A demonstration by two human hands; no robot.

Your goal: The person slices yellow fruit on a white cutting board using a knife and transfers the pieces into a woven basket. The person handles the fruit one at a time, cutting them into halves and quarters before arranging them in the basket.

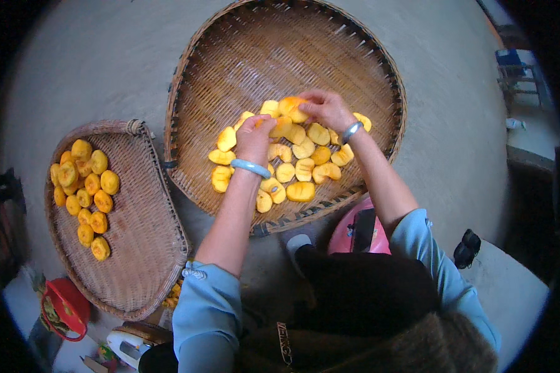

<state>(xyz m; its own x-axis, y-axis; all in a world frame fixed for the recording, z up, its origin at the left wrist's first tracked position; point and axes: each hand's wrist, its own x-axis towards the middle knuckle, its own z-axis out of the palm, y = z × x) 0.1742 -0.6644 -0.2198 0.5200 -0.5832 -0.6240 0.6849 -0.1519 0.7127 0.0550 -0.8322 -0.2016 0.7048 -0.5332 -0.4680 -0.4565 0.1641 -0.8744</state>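
Before me lies a large round woven bamboo tray (270, 60) with a raised rim. Yellow-orange produce slices, perhaps pumpkin, cover its near half in a loose layer. My right hand (327, 109) pinches a bright orange slice (291, 108) above the far edge of that layer. Just left of it, my left hand (253, 140) has its fingertips on another slice (282, 127), part of which they hide. A curved slice (280, 151) lies below the hands, and a thick oblong slice (301, 191) rests near the tray's front rim.
At left, a second woven basket (135, 233) holds a pile of rounder yellow-orange pieces (81, 175). Beyond its near end stand a red bucket (70, 305) and a white appliance (126, 345). A pink stool (343, 228) with a dark phone-like object (364, 228) is near my legs.
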